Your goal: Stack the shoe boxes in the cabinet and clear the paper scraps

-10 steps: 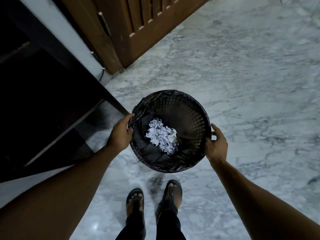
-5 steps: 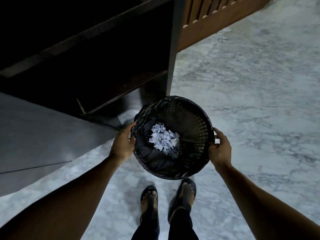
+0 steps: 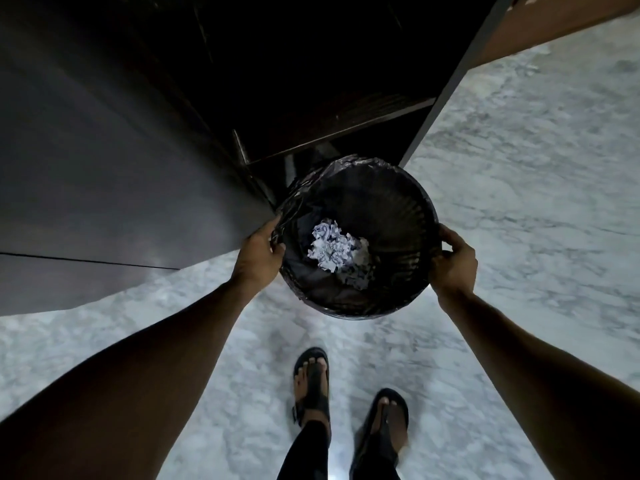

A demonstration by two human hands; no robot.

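Note:
I carry a round black mesh waste bin [image 3: 388, 202] lined with a dark plastic bag, held above the marble floor. My left hand [image 3: 258, 252] grips its left rim and my right hand [image 3: 452, 263] grips its right rim. A heap of crumpled white paper scraps [image 3: 332, 249] lies at the bottom of the bin. The dark wooden cabinet [image 3: 311, 109] stands just beyond the bin, its inside too dark to show any shoe boxes.
A dark cabinet door or panel [image 3: 104, 168] fills the left side. A brown wooden door [image 3: 554, 26] is at the top right. Grey-white marble floor [image 3: 536, 202] spreads to the right and below. My sandalled feet [image 3: 311, 382] stand under the bin.
The view has swung left and I have stepped closer, so the cabinet now fills the top. The bin stays held in both hands and sits nearer the cabinet's lower shelf.

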